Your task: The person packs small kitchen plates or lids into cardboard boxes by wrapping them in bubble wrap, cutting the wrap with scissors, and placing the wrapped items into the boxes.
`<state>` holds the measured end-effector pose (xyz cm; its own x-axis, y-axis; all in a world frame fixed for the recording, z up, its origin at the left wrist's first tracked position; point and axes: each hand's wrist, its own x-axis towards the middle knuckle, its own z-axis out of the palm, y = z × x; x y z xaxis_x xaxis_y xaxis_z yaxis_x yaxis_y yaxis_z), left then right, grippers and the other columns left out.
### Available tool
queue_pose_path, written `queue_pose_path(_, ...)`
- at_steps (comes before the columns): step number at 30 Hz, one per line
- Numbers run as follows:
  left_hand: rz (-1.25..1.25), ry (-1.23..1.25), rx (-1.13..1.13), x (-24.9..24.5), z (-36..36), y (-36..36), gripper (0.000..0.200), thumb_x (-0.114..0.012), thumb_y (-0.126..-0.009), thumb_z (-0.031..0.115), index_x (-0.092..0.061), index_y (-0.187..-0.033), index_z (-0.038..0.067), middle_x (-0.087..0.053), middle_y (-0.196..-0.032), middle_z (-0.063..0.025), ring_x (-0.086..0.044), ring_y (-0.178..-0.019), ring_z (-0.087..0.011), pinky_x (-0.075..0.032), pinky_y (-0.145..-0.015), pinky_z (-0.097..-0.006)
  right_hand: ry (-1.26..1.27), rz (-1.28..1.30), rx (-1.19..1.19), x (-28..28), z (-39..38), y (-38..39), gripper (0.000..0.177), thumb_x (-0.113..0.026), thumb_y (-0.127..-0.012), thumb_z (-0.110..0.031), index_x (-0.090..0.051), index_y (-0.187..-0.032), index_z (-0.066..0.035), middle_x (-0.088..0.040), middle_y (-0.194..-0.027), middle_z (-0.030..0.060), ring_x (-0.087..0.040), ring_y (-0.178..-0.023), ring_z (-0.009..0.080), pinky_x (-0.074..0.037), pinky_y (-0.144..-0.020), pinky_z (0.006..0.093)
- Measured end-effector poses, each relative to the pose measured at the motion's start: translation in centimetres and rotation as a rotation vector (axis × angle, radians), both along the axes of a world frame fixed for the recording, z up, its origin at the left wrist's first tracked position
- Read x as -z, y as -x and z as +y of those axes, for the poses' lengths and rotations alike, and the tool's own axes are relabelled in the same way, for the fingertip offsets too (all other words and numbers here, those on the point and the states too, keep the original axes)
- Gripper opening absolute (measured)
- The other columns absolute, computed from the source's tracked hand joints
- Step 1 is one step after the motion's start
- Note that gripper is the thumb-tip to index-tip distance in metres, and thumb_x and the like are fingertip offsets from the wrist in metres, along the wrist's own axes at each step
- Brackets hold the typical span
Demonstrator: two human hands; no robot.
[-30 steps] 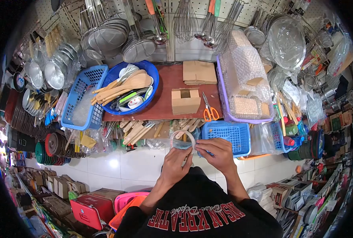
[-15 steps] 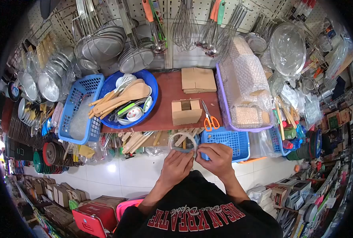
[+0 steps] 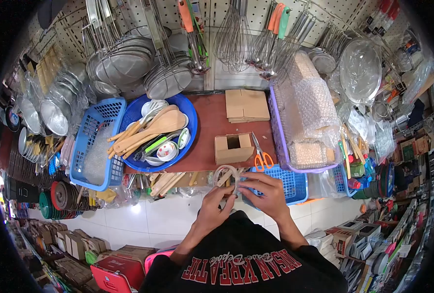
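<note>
A roll of clear tape (image 3: 226,171) is held upright and tilted in front of my body, just off the table's front edge. My left hand (image 3: 215,206) grips its lower left side with closed fingers. At its right side, my right hand (image 3: 265,192) pinches the roll's edge between thumb and fingers. Beyond the hands, a small open cardboard box (image 3: 233,155) sits on the reddish-brown table (image 3: 208,117). Scissors with orange handles (image 3: 262,158) lie just right of the box. Flat cardboard pieces (image 3: 247,105) are stacked behind it.
On the left are a blue basket (image 3: 82,146) and a blue bowl (image 3: 191,139) of wooden spoons and small dishes. A purple basket (image 3: 279,128) with bubble-wrapped items stands right, above a lower blue basket (image 3: 302,188). Whisks (image 3: 233,39) and strainers (image 3: 126,63) hang behind.
The tape roll has been turned and looks narrower. My right hand's fingers have shifted up and spread a little along its side. The view has shifted slightly.
</note>
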<state>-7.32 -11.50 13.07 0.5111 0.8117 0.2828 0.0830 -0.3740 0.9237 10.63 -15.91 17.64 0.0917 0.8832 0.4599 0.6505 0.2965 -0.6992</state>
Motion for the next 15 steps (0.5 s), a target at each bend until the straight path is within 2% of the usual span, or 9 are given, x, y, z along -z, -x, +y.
queue_pose_path(4, -0.003, 0.000, -0.012, 0.3, 1.0, 0.1, 0.024, -0.068, -0.084, 0.001, -0.062, -0.107, -0.005, -0.066, -0.091, -0.0187, -0.066, -0.080, -0.0309, -0.052, -0.072, -0.0368, 0.055, 0.021, 0.015, 0.4, 0.9, 0.6, 0.018, -0.078, -0.075, -0.003, -0.071, -0.091, 0.000, -0.070, -0.105, 0.0124, -0.071, -0.081, 0.0234, -0.056, -0.070, 0.0311)
queue_pose_path(7, 0.001, 0.000, -0.003, 0.7, 1.8, 0.1, 0.023, -0.068, -0.085, 0.001, -0.062, -0.107, -0.004, -0.066, -0.090, -0.0190, -0.066, -0.080, -0.0318, -0.052, -0.073, -0.0374, 0.050, -0.040, 0.047, 0.5, 2.0, 0.9, 0.013, -0.074, -0.080, -0.008, -0.068, -0.091, -0.003, -0.071, -0.101, 0.0086, -0.071, -0.080, 0.0252, -0.057, -0.068, 0.0325)
queue_pose_path(12, 0.012, 0.039, -0.007, 1.0, 2.8, 0.3, 0.023, -0.068, -0.085, 0.001, -0.062, -0.107, -0.004, -0.066, -0.090, -0.0198, -0.066, -0.079, -0.0315, -0.052, -0.072, -0.0373, 0.076, -0.019, 0.021, 1.4, 3.1, 0.8, 0.014, -0.073, -0.081, -0.007, -0.066, -0.092, -0.004, -0.070, -0.102, 0.0091, -0.070, -0.078, 0.0258, -0.056, -0.066, 0.0335)
queue_pose_path(15, 0.024, 0.058, -0.004, 0.9, 3.4, 0.5, 0.023, -0.065, -0.089, 0.003, -0.063, -0.110, -0.005, -0.068, -0.096, -0.0193, -0.068, -0.082, -0.0252, -0.053, -0.074, -0.0338, 0.084, 0.013, -0.017, 1.3, 3.8, 0.5, 0.016, -0.074, -0.080, -0.007, -0.068, -0.095, -0.004, -0.071, -0.103, 0.0086, -0.071, -0.079, 0.0255, -0.056, -0.067, 0.0331)
